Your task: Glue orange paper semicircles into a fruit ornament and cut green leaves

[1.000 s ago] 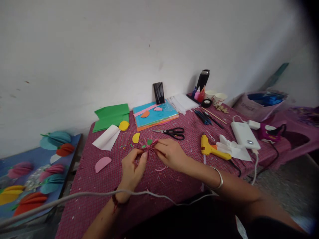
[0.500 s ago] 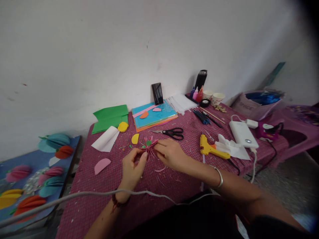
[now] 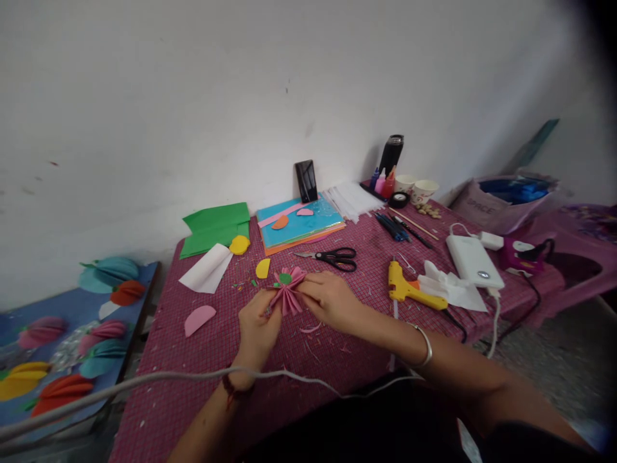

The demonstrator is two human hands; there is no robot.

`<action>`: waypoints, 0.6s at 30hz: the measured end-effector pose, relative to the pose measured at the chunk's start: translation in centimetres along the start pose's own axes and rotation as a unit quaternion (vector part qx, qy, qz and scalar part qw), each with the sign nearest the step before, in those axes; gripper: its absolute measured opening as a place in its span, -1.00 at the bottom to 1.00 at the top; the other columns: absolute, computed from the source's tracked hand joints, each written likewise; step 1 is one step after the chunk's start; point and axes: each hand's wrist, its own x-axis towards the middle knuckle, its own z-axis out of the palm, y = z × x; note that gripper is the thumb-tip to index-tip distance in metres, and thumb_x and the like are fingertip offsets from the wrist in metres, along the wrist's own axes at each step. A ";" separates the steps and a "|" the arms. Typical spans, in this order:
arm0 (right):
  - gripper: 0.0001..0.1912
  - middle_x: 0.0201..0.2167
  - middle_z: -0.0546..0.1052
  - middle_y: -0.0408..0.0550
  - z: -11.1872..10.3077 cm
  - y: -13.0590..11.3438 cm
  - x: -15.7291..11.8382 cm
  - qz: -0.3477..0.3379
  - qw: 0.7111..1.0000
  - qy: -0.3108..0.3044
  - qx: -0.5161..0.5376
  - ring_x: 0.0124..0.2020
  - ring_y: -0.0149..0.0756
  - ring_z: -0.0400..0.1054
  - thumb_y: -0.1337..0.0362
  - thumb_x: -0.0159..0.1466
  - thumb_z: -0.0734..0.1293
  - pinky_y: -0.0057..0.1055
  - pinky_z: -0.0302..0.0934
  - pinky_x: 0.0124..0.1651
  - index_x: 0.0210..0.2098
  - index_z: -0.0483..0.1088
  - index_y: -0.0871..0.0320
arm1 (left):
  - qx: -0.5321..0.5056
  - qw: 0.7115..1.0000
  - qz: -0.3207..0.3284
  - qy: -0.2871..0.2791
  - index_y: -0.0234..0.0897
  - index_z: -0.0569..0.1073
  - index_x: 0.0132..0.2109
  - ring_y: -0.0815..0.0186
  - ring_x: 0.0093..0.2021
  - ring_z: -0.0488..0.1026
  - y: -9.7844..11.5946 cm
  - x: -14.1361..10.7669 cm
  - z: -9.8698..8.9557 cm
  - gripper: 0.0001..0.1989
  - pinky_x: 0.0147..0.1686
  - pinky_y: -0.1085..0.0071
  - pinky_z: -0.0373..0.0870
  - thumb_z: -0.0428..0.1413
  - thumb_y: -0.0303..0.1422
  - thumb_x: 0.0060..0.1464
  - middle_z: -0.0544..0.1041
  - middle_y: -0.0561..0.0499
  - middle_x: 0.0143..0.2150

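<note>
Between my two hands is a pink pleated paper pumpkin-like ball (image 3: 290, 301), its folds fanned out and a green round piece (image 3: 285, 278) on top. My left hand (image 3: 260, 321) pinches its left side, the thumb against the folds. On the other side my right hand (image 3: 330, 299) grips the right edge with fingers bent together. Just beyond lie black-handled scissors (image 3: 332, 257) and a yellow paper half-circle (image 3: 263, 268). A pink half-circle (image 3: 199, 319) rests left of my left hand.
A yellow glue gun (image 3: 414, 292) lies to the right, near crumpled tissue (image 3: 453, 286) and a white power bank (image 3: 475, 260). Green paper (image 3: 216, 228) and blue sheets (image 3: 299, 225) lie at the back. A white cable (image 3: 183, 373) crosses in front.
The pink folded paper is now tipped and spread open, so its pleats face me more. My left thumb has shifted in against it. The whole view has moved slightly.
</note>
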 end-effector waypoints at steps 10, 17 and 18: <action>-0.85 -0.38 0.47 -0.12 0.1 -0.6 0.8 0.085 0.968 0.040 0.231 -0.32 -0.35 0.34 0.46 0.28 0.23 -0.44 0.18 -0.21 -0.35 0.39 0.16 | -0.066 0.997 0.038 -0.005 -0.26 0.47 -0.37 0.42 -0.49 0.35 0.6 -0.1 -0.5 -0.90 -0.47 0.53 0.28 0.10 -0.47 0.10 0.43 0.08 -0.49; -0.90 -0.44 0.44 -0.15 0.6 -1.5 0.8 0.106 0.966 0.047 0.231 -0.40 -0.38 0.30 0.43 0.26 0.26 -0.47 0.15 -0.30 -0.34 0.38 0.15 | -0.159 0.985 0.013 0.070 -0.24 0.46 -0.33 0.45 -0.45 0.32 1.2 -0.1 0.3 -0.92 -0.43 0.56 0.28 0.15 -0.51 0.07 0.40 0.12 -0.45; -0.91 -0.45 0.44 -0.16 0.7 -1.6 0.8 0.116 0.964 0.051 0.235 -0.42 -0.39 0.29 0.43 0.25 0.27 -0.48 0.13 -0.32 -0.34 0.37 0.15 | -0.166 0.984 0.023 0.065 -0.24 0.46 -0.33 0.45 -0.44 0.33 1.3 0.0 0.3 -0.91 -0.42 0.56 0.28 0.14 -0.52 0.07 0.40 0.12 -0.45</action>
